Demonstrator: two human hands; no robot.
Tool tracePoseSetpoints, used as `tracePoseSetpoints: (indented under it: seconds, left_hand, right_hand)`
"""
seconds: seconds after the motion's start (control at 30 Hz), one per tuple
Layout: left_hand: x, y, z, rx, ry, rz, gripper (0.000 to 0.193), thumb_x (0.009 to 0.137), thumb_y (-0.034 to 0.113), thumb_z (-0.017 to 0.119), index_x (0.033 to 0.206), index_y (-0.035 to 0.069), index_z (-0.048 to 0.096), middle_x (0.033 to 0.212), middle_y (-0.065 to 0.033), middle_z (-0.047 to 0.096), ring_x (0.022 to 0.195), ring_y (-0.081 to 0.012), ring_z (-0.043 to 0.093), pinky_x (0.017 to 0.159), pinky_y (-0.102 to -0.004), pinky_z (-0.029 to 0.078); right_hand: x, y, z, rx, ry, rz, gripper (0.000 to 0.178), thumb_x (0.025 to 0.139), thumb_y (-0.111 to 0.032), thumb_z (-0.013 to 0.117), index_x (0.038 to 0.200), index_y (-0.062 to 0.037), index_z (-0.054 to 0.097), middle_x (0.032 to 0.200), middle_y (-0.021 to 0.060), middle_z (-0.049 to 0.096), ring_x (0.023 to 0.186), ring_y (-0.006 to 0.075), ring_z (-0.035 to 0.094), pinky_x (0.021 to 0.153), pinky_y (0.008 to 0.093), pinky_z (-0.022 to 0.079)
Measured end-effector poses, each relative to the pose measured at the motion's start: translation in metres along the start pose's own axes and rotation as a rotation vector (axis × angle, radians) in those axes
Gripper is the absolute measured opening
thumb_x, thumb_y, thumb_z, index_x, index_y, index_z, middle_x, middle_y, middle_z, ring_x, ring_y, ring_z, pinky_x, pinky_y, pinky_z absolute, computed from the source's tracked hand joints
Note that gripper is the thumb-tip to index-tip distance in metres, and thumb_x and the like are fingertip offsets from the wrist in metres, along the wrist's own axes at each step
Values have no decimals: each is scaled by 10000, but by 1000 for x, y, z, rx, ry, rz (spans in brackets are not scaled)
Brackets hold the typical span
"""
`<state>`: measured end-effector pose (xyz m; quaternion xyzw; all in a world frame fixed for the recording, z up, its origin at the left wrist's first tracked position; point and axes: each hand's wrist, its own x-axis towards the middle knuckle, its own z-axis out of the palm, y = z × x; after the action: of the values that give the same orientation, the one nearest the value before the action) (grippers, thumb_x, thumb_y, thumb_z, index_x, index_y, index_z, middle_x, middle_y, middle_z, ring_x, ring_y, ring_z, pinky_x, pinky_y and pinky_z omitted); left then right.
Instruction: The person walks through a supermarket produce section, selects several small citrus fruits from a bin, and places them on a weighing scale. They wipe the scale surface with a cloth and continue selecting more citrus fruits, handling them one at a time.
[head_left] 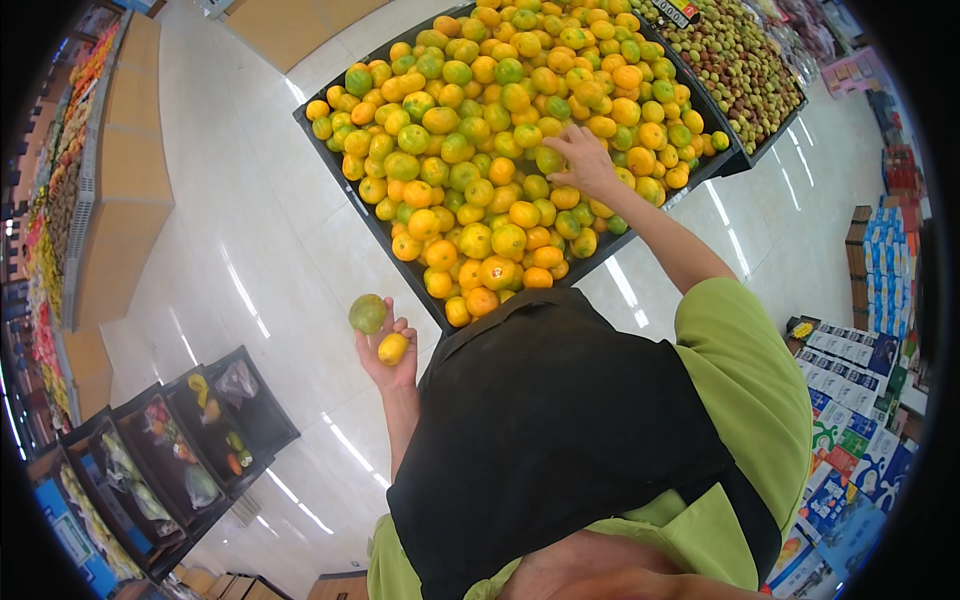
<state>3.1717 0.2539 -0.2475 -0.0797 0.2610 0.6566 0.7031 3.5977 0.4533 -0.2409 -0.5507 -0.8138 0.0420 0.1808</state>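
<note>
In my left hand (392,372), held out to the left of the display bin, are two mandarins: a green mandarin (368,314) at the fingertips and a smaller orange-yellow mandarin (393,349) against the palm and fingers. My right hand (588,168) reaches over the pile of mandarins (478,238), with thumb and fingers curved around a yellow-green mandarin (548,160) in it. The fruit in the pile ranges from green to deep orange. A black display bin (372,222) holds the pile, and my apron front meets its near edge.
A bin of small brown-green fruit (735,70) adjoins at the far right. Stepped black crates (262,415) with bagged produce stand at the lower left. Along the left runs a long produce counter (130,170). Stacked cartons (850,400) line the right side.
</note>
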Motion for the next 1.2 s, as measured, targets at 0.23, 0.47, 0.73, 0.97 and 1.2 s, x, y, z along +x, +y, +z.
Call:
tracePoseSetpoints:
  seconds: [0.23, 0.47, 0.73, 0.97, 1.2]
  left_hand:
    - [8, -24, 36, -113, -198, -211, 734, 882, 491, 671, 1456, 118, 406, 1556, -234, 302, 1143, -328, 534, 785, -319, 535]
    - [-4, -45, 61, -30, -245, -295, 886, 803, 592, 705, 1495, 170, 349, 1540, -258, 270, 1325, -453, 404, 744, -299, 540]
    - [-53, -35, 26, -91, -389, -101, 780, 763, 682, 697, 1350, 195, 537, 1387, -19, 509, 1181, -181, 519, 693, -293, 517]
    - [-85, 11, -25, -147, -399, -23, 827, 754, 749, 656, 1352, 189, 543, 1473, -114, 440, 1246, -341, 502, 666, -275, 503]
    - [-90, 150, -101, -226, -388, -86, 745, 714, 602, 783, 1326, 218, 601, 1597, -237, 164, 1348, -520, 365, 660, -282, 550]
  right_hand:
    - [0, -87, -41, 715, -181, 95, 593, 739, -232, 820, 1236, -69, 540, 1192, 129, 603, 1085, 310, 607, 913, 392, 504]
    - [1, -184, -49, 962, -332, -139, 726, 713, -211, 853, 1324, -74, 484, 1203, 99, 633, 1143, 255, 618, 947, 378, 490]
    - [-14, -246, -38, 1199, -522, -338, 797, 686, -201, 861, 1364, -78, 461, 1304, 97, 608, 1223, 262, 573, 984, 390, 496]
    - [-28, -319, -9, 1094, -638, -392, 905, 721, -150, 832, 1497, -156, 367, 1366, 114, 567, 1160, 301, 570, 999, 393, 479]
    - [-21, -386, 81, 1076, -459, 109, 577, 869, -139, 709, 1403, -83, 498, 1325, 88, 587, 1112, 207, 617, 955, 346, 494]
